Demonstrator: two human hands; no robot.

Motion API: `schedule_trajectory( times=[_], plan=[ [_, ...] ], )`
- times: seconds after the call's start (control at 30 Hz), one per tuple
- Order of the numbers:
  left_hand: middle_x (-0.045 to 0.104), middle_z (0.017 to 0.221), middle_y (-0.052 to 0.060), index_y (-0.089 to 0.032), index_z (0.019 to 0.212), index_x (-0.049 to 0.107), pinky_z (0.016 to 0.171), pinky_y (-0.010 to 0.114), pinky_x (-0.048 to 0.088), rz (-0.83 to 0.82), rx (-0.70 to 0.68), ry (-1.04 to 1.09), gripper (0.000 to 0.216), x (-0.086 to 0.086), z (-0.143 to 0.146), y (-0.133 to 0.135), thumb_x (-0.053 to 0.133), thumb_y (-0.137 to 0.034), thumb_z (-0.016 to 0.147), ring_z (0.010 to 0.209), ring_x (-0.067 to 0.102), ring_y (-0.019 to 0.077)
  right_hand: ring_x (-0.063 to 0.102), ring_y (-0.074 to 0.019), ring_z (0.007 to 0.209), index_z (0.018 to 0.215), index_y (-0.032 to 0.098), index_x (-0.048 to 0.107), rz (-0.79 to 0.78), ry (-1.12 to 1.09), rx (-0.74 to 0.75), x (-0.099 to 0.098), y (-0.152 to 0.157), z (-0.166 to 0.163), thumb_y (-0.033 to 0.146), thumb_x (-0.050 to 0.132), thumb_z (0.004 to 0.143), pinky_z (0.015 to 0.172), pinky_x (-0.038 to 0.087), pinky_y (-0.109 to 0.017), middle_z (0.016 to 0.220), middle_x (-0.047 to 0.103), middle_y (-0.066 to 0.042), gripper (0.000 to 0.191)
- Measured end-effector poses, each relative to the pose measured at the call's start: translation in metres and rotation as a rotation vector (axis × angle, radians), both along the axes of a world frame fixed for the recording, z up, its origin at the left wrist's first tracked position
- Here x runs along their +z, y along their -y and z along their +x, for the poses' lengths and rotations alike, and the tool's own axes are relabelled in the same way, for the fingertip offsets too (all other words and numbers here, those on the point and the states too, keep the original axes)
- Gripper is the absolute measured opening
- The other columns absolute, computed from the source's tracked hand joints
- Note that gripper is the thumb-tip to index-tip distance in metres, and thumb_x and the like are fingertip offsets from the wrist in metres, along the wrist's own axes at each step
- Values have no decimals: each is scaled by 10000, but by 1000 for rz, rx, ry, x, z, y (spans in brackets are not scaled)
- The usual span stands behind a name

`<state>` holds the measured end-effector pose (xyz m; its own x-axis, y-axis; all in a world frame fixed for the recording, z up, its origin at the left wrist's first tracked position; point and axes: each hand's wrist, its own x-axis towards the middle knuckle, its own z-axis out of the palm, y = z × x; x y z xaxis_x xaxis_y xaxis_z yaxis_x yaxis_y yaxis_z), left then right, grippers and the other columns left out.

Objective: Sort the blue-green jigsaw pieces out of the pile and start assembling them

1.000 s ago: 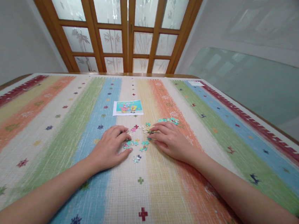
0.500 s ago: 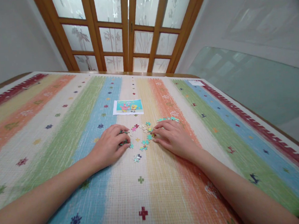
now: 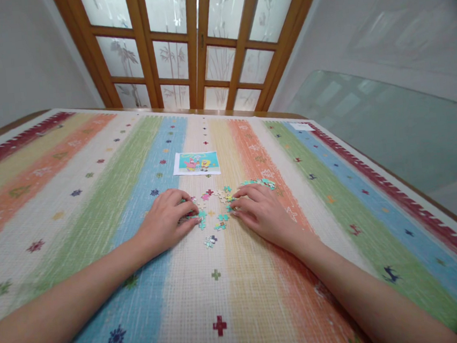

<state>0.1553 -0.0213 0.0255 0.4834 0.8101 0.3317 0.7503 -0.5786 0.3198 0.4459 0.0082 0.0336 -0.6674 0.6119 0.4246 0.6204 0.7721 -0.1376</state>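
On the striped tablecloth, several small jigsaw puzzle pieces (image 3: 220,225) lie between my hands, mostly turquoise, with bits of pink, yellow and white. My left hand (image 3: 168,219) rests at their left, its fingers curled over puzzle pieces that are partly hidden beneath the palm. A turquoise piece (image 3: 202,220) shows by its thumb. From the right, my right hand (image 3: 261,210) reaches in with bent fingers, its fingertips closed at a puzzle piece (image 3: 229,208) that they partly cover. Past that hand lies a joined turquoise strip of pieces (image 3: 260,182).
A printed cartoon picture (image 3: 196,164) lies flat beyond the pieces. The striped tablecloth (image 3: 193,304) covers the table. A white paper (image 3: 301,127) sits near the far right edge. Behind the table stand wooden doors with glass panes (image 3: 171,58); a glass panel (image 3: 369,125) leans at the right.
My left hand has shifted slightly, and turquoise pieces by its thumb show more. My right fingertips have moved slightly left over the pieces. The picture and the joined strip stay put.
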Motion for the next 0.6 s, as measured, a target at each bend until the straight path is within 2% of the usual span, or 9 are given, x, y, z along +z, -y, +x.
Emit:
schedule_trajectory(
  times=[0.13, 0.27, 0.43, 0.6],
  plan=[
    [600, 1106, 72, -217, 986, 684, 984, 464, 435, -38, -12, 51, 139, 0, 3, 0, 633, -340, 948, 1094, 539, 259, 564, -243, 1143, 1049, 228, 714, 32, -52, 102, 1, 17, -26, 296, 604, 984, 1017, 398, -436, 1102, 712, -51, 145],
    [583, 1132, 93, -195, 1012, 673, 1001, 481, 440, -37, -15, 57, 128, -3, 5, 0, 597, -281, 955, 1120, 526, 263, 555, -221, 1154, 1119, 252, 707, 54, 34, 210, -1, 28, -47, 315, 594, 996, 1053, 351, -419, 1144, 716, -20, 179],
    [567, 1291, 95, -307, 1240, 679, 1067, 523, 411, 62, -120, -48, 317, -5, 2, 0, 497, -220, 995, 1239, 486, 276, 551, -233, 1131, 1153, 261, 702, 101, 178, 247, 6, 27, -43, 291, 625, 980, 974, 367, -404, 1216, 710, -3, 193],
    [578, 1411, 61, -341, 1293, 663, 1153, 596, 296, 194, -173, -225, 338, 4, -1, 3, 568, -274, 976, 1322, 466, 306, 578, -202, 1115, 1119, 224, 699, 124, 215, 278, 9, 25, -33, 229, 607, 992, 1022, 331, -400, 1179, 737, 10, 157]
  ],
)
